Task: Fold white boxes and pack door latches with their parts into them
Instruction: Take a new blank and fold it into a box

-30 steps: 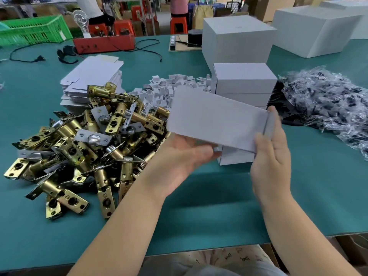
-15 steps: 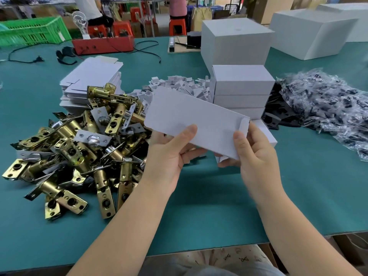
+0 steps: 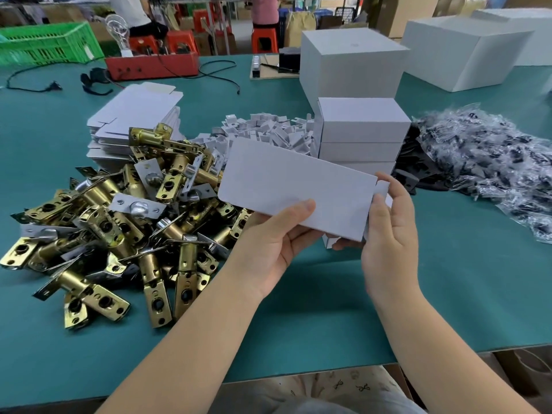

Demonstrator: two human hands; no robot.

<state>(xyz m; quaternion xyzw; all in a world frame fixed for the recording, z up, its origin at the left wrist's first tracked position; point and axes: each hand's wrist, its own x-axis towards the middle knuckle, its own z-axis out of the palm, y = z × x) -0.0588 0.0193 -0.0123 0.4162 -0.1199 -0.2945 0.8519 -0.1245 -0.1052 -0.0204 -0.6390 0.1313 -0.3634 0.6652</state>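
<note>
White card blank [image 3: 294, 189]: you are folding it into a box.
Your left hand [image 3: 276, 234] is pinching its lower edge to steady it while your right hand [image 3: 388, 231] is pinching the end flap.

matt white card box blank [image 3: 294, 186]

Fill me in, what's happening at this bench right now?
A person is folding a white box blank, held above the green table. The left hand grips its lower edge, thumb on top; the right hand holds the right end by the small flap. It is still flat and nothing is packed in it. A heap of brass door latches lies to the left, finished boxes stand stacked behind, and bagged parts lie to the right.
</note>
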